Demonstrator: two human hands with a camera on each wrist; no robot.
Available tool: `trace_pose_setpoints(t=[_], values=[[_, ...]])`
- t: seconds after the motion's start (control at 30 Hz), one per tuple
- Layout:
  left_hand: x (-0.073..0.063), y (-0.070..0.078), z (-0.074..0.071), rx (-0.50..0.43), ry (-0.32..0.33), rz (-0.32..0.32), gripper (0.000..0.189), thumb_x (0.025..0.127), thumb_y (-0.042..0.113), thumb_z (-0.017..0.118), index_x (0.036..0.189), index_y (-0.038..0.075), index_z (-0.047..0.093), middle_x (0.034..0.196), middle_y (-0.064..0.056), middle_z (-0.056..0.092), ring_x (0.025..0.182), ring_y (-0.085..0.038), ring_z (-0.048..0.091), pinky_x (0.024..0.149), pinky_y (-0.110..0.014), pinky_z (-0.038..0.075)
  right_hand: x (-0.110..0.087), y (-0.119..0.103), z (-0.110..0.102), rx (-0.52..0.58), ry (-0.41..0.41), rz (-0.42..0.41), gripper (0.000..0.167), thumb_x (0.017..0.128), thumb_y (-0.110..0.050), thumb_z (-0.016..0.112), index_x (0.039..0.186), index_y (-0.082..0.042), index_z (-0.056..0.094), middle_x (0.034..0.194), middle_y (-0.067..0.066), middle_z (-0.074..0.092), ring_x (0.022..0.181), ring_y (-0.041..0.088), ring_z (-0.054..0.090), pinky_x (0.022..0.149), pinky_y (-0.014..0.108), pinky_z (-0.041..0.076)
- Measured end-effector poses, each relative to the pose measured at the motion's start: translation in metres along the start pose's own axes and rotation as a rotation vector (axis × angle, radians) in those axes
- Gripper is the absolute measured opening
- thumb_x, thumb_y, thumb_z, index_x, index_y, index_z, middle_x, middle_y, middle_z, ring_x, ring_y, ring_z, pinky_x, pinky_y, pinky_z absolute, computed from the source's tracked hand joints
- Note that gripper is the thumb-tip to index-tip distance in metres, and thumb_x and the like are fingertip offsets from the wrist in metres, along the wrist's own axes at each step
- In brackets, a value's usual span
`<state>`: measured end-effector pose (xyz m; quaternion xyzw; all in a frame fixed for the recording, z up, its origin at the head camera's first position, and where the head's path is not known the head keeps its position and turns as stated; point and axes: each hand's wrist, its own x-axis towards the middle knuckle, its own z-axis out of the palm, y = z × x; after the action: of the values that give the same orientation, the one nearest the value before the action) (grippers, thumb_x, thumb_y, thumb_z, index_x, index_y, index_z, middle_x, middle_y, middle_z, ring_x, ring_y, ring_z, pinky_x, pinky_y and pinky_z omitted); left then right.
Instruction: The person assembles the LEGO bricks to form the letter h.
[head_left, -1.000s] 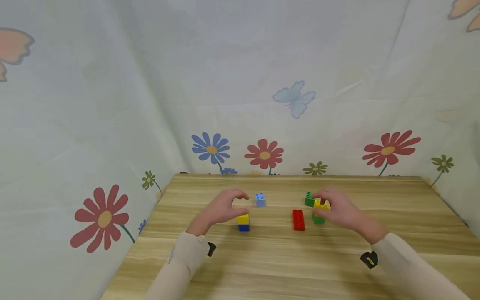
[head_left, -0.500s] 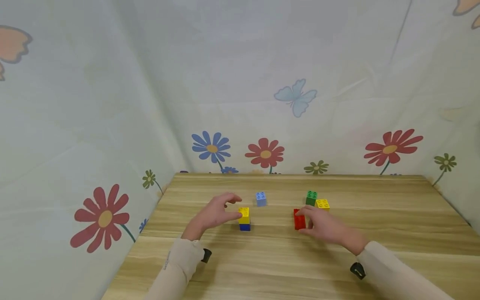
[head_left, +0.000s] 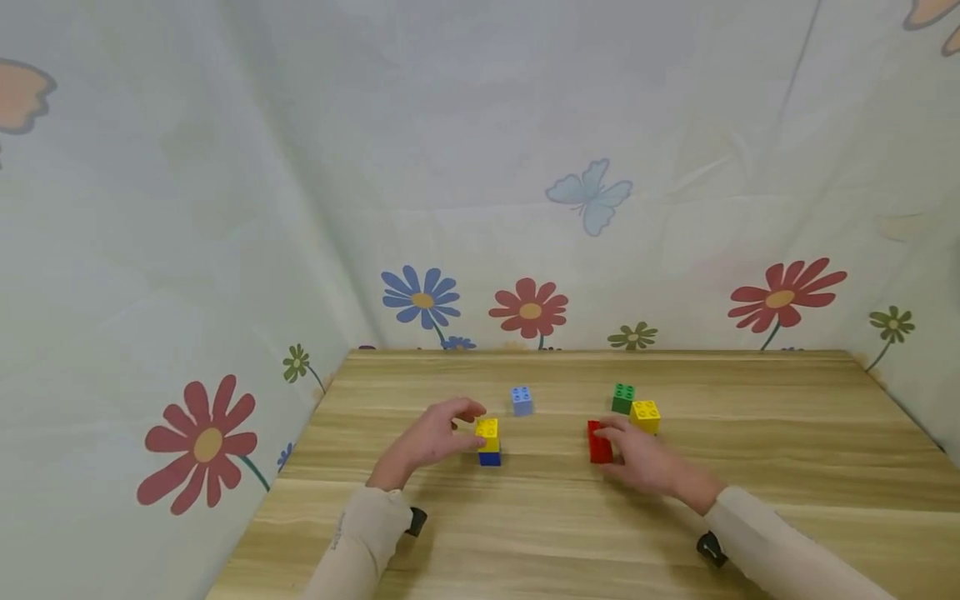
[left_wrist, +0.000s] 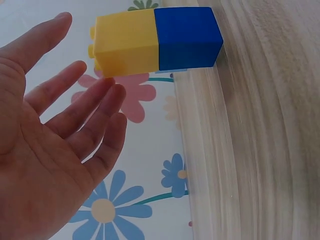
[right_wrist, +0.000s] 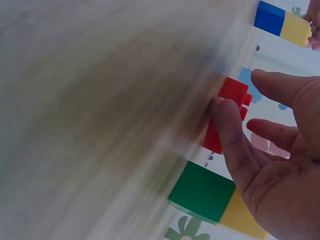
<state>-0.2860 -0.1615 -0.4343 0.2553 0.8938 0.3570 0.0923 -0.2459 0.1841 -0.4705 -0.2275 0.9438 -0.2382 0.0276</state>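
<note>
My left hand hovers beside a two-brick stack, a yellow toy brick on a dark blue brick. In the left wrist view its fingers are spread and relaxed, closed on nothing. A long red toy brick lies flat on the table, with my right hand over its right side. Thumb and fingers stand loosely around the red brick in the right wrist view; whether any touch it, I cannot tell. Near that hand, a yellow brick sits on a green brick, mostly hidden in the head view.
Farther back on the wooden table are a light blue brick and another green brick, beside the yellow-and-green stack. A flower-printed cloth hangs behind the table and at its left side.
My right hand has moved left and toward me, from the yellow-and-green stack to the red brick. The left hand has lowered slightly beside its stack. The bricks stay put.
</note>
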Motion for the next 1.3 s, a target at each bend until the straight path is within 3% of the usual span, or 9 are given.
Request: trace_pose_setpoints(t=[0.27, 0.73, 0.93, 1.17, 1.3], values=[[0.001, 0.001, 0.005, -0.003, -0.001, 0.001, 0.044, 0.086, 0.03, 0.07, 0.122, 0.009, 0.059, 0.119, 0.002, 0.058, 0.11, -0.025, 0.053, 0.092, -0.042, 0.043, -0.001, 0.001, 0.001, -0.019, -0.007, -0.005, 0.043, 0.084, -0.016, 0.073, 0.12, 0.003, 0.059, 0.135, 0.021, 0.044, 0.104, 0.026, 0.056, 0.087, 0.041, 0.049], [0.01, 0.004, 0.012, 0.028, -0.009, -0.011, 0.037, 0.086, 0.027, 0.071, 0.119, 0.015, 0.061, 0.112, 0.005, 0.059, 0.105, -0.021, 0.053, 0.09, -0.038, 0.045, -0.001, 0.004, 0.002, 0.01, -0.023, -0.151, 0.029, 0.087, -0.017, 0.069, 0.113, -0.005, 0.063, 0.131, 0.015, 0.048, 0.108, 0.026, 0.054, 0.089, 0.041, 0.048], [0.014, 0.007, 0.015, 0.047, -0.022, 0.003, 0.036, 0.087, 0.024, 0.07, 0.119, 0.01, 0.06, 0.111, 0.004, 0.06, 0.103, -0.02, 0.052, 0.091, -0.041, 0.044, 0.002, 0.005, 0.003, -0.006, -0.02, -0.226, 0.02, 0.085, -0.018, 0.072, 0.102, -0.009, 0.066, 0.123, 0.011, 0.053, 0.104, 0.024, 0.055, 0.086, 0.039, 0.049], [0.017, 0.007, 0.018, 0.052, -0.035, -0.005, 0.035, 0.088, 0.023, 0.069, 0.119, 0.009, 0.06, 0.105, 0.005, 0.059, 0.1, -0.019, 0.051, 0.091, -0.04, 0.044, 0.004, 0.001, 0.006, -0.037, -0.029, -0.198, 0.019, 0.083, -0.03, 0.073, 0.094, -0.014, 0.069, 0.116, 0.005, 0.056, 0.1, 0.02, 0.055, 0.086, 0.038, 0.049], [0.017, 0.007, 0.02, 0.042, -0.047, -0.025, 0.038, 0.088, 0.023, 0.068, 0.122, 0.008, 0.058, 0.104, 0.006, 0.058, 0.099, -0.019, 0.051, 0.09, -0.038, 0.044, 0.003, -0.003, 0.005, -0.02, -0.045, -0.179, 0.018, 0.082, -0.028, 0.074, 0.093, -0.014, 0.069, 0.115, 0.004, 0.056, 0.1, 0.02, 0.054, 0.086, 0.039, 0.049]])
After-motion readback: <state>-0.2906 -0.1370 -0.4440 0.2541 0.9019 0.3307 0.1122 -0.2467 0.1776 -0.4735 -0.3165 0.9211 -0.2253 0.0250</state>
